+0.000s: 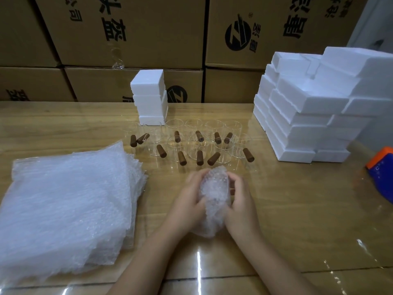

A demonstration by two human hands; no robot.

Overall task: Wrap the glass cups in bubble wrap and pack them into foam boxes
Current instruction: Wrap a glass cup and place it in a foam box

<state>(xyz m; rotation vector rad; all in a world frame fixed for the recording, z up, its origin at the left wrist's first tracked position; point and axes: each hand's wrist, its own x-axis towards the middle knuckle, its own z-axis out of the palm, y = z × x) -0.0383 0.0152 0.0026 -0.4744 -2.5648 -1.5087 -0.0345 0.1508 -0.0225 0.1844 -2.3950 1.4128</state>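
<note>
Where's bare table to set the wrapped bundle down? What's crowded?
Biggest free patch: table right of the right hand, bordered by the big foam box stack and the orange-blue tool. Also bare: far left, between the bubble wrap pile and the cartons. Crowded: glass cups just beyond the wrapped bundle, up to the small foam stack.
</note>
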